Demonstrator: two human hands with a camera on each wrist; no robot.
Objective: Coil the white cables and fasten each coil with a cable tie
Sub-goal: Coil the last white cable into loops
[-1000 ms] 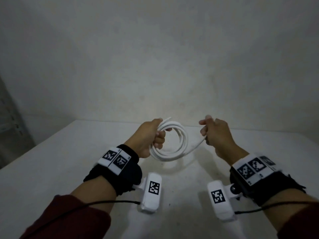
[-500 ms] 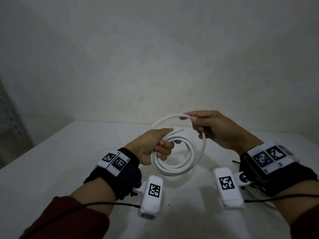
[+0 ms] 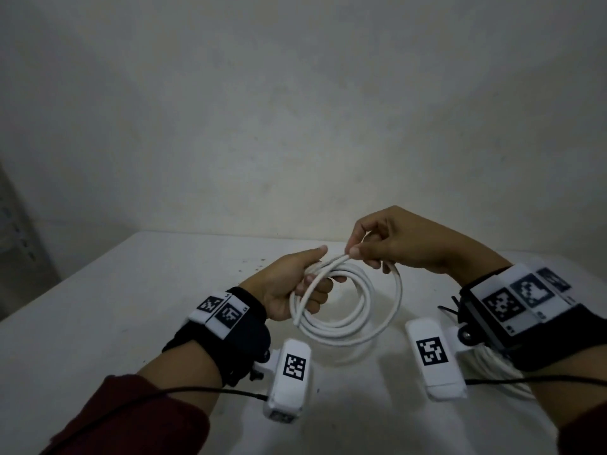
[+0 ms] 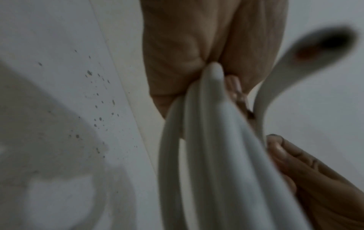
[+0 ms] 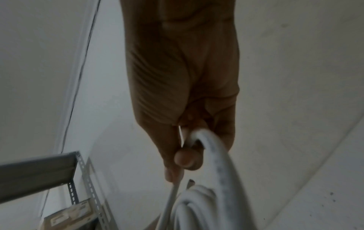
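Note:
A white cable [image 3: 361, 318] is wound into a round coil held above the white table [image 3: 131, 307]. My left hand [image 3: 295, 287] grips the coil's left side, fingers curled round the bundled strands [image 4: 206, 147]. My right hand [image 3: 387, 244] pinches the last loop of the cable [image 5: 208, 144] at the coil's top, close to the left thumb. A free cable end [image 4: 315, 51] sticks out beside the left hand. Black cable ties [image 3: 448, 310] lie on the table, mostly hidden behind the right wrist.
More white cable [image 3: 492, 366] lies on the table under the right wrist. A grey metal shelf [image 5: 49, 171] with a cardboard box stands at the left of the table. A plain wall rises behind the table's far edge.
The right hand has brought the loose cable over from the right to the top of the coil, adding another loop. The left hand has kept its grip and sunk slightly.

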